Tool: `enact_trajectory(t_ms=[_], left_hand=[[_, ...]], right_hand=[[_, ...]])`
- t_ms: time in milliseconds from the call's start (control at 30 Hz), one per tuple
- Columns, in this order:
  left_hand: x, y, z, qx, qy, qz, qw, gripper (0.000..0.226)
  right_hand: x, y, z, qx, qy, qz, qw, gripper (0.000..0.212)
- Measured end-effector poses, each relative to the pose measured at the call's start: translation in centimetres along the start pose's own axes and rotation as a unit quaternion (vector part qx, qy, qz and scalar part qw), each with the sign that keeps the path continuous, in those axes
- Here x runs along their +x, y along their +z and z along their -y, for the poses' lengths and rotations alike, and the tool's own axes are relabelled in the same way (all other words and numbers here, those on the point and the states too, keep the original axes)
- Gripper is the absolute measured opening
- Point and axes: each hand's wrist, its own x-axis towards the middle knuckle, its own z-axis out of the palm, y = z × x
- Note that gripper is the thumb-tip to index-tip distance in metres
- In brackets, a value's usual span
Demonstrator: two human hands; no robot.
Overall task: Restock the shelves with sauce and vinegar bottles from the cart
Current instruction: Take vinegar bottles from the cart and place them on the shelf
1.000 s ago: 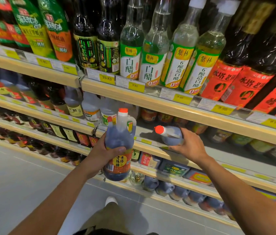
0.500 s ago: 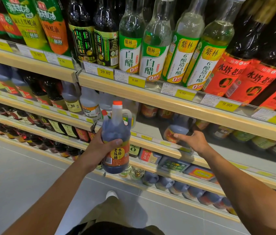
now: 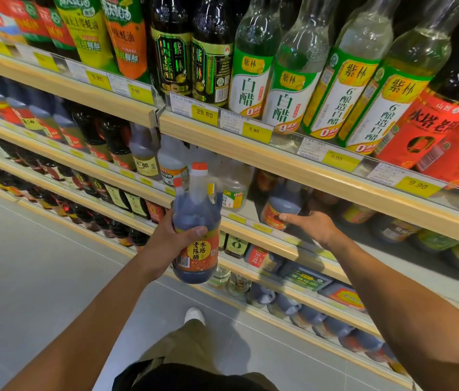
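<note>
vinegar jug (image 3: 196, 230) upright, gripped in my left hand (image 3: 170, 241), just left of the shelf (image 3: 276, 238) gap — my right hand (image 3: 311, 225) touches the shelved jug (image 3: 282, 206), fingers (image 3: 287, 216) straight

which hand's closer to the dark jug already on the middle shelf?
Right. The right hand touches the shelved jug; the left hand holds another jug off to its left.

Shop aisle. Floor (image 3: 39, 277): smooth pale grey tiles with thin seams running diagonally. Shelves (image 3: 321, 182): stepped tiers with light wood-coloured front edges and clear strips holding yellow price tags (image 3: 204, 114). Lower tiers sit in shadow beneath the boards above. Bright, even overhead light.
</note>
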Motion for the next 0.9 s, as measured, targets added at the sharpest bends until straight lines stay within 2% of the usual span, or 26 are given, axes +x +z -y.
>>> enact_trajectory(t_ms=[233, 367, 500, 600, 700, 800, 833, 900], left_hand=[[-0.1, -0.4, -0.1, -0.012, 0.004, 0.003, 1.000, 0.091], [0.1, 0.0, -0.1, -0.018, 0.002, 0.011, 1.000, 0.083], [0.4, 0.6, -0.1, -0.020, -0.005, 0.024, 1.000, 0.079], [0.5, 1.3, 0.0, -0.015, -0.005, 0.033, 0.999, 0.081], [0.6, 1.9, 0.0, -0.001, -0.008, 0.047, 0.999, 0.082], [0.7, 2.5, -0.1, 0.004, -0.012, 0.058, 0.998, 0.078], [0.7, 2.7, -0.1, 0.005, -0.013, 0.065, 0.998, 0.078], [0.7, 3.3, -0.1, 0.003, -0.013, 0.080, 0.997, 0.079]], right_hand=[[-0.1, 2.0, 3.0, 0.033, -0.026, 0.025, 0.999, 0.061], [-0.2, 2.7, 4.0, 0.051, -0.032, 0.033, 0.998, 0.061], [-0.7, 2.6, 4.4, 0.090, -0.018, 0.050, 0.995, 0.038], [0.0, 2.5, 3.9, 0.058, -0.033, 0.058, 0.996, 0.056], [-0.7, 1.8, 4.1, 0.086, -0.047, 0.085, 0.992, 0.049], [-1.2, 1.1, 2.8, 0.059, -0.084, 0.056, 0.993, 0.080], [-1.5, 0.7, 2.4, 0.055, -0.087, 0.039, 0.994, 0.083], [-2.4, 0.0, 1.6, 0.063, -0.106, 0.011, 0.992, 0.068]])
